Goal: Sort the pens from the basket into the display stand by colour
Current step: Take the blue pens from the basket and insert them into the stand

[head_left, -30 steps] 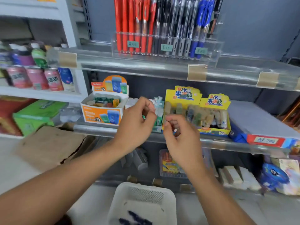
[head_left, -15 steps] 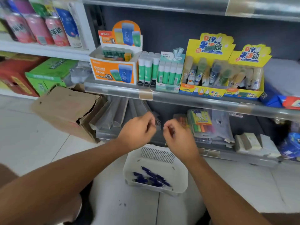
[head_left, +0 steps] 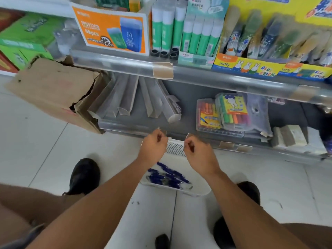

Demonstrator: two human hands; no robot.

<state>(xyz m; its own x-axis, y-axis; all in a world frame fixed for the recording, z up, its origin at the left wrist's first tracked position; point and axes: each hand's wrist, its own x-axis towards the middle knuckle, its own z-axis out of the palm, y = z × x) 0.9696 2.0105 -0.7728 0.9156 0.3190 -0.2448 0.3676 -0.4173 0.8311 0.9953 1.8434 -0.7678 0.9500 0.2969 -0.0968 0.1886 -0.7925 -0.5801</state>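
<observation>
A white perforated basket [head_left: 175, 147] stands on the tiled floor between my feet, right below the bottom shelf. Several blue pens [head_left: 168, 177] lie in a heap on its bottom. My left hand [head_left: 154, 149] hovers over the basket's far left part, fingers curled, with nothing visible in it. Just to its right, my right hand [head_left: 197, 152] hangs over the far right part, also curled and holding nothing that I can see. A narrow gap separates the two hands. The display stand is out of view.
A torn cardboard box [head_left: 53, 90] sits on the floor at the left. The bottom shelf holds grey folded sleeves [head_left: 129, 97] and marker packs [head_left: 231, 112]. Above, a clear shelf rail [head_left: 197, 74] fronts glue sticks [head_left: 197, 36]. My shoes [head_left: 84, 175] flank the basket.
My view has dropped from the pen stand down to the floor. Both hands have come down together from shelf height to just over the basket, staying curled throughout.
</observation>
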